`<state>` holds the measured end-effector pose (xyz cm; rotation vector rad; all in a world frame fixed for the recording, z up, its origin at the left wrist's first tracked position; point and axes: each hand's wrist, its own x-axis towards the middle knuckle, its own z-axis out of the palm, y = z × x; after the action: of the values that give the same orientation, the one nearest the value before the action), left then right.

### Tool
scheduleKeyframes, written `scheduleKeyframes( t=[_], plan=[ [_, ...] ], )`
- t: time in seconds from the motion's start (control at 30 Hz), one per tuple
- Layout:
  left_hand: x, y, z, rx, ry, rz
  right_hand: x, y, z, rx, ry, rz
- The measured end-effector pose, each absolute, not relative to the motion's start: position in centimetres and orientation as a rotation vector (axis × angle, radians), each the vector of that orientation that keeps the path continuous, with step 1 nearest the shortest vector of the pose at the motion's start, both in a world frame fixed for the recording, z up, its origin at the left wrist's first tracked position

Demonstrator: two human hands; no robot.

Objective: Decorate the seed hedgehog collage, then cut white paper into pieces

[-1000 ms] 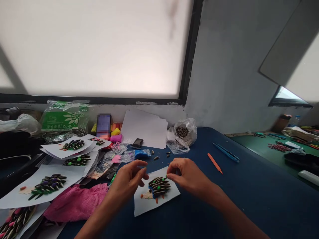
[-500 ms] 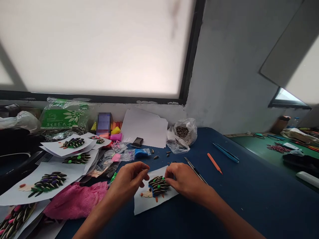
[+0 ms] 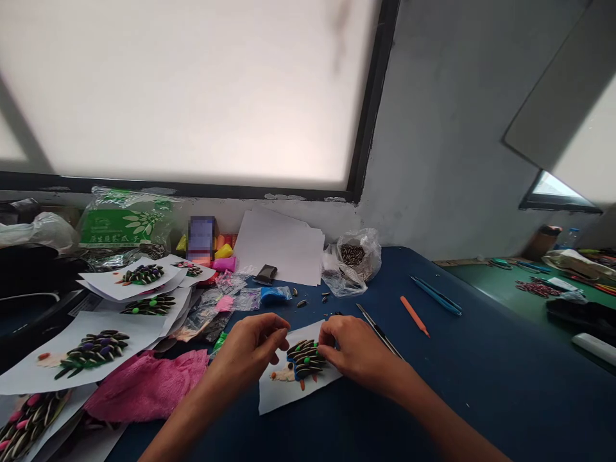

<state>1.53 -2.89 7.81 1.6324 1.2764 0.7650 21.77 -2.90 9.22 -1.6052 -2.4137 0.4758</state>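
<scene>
A white sheet of paper carries a hedgehog picture of sunflower seeds on blue clay, with green clay balls, a pale clay head and orange feet. Over the sheet's left edge hovers my left hand, its fingers loosely curled, thumb and fingertips apart, nothing visible between them. My right hand is at the hedgehog's upper right, thumb and fingers closed close to a green ball. Whatever they pinch is hidden.
Behind are a bag of sunflower seeds, blue clay and blank paper. To the right lie metal tweezers, an orange tool and blue tweezers. Finished hedgehog sheets and a pink cloth are left.
Both hands stay almost where they were. The right fingertips shift very slightly at the hedgehog's upper right edge.
</scene>
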Motion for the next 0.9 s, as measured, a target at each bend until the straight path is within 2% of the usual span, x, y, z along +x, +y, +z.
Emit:
scheduleKeyframes(
  t=[0.9],
  plan=[
    [1.51, -2.86, 7.89, 1.690, 1.304, 0.697, 21.98, -2.87, 8.64, -1.592, -2.471, 0.431]
  ],
)
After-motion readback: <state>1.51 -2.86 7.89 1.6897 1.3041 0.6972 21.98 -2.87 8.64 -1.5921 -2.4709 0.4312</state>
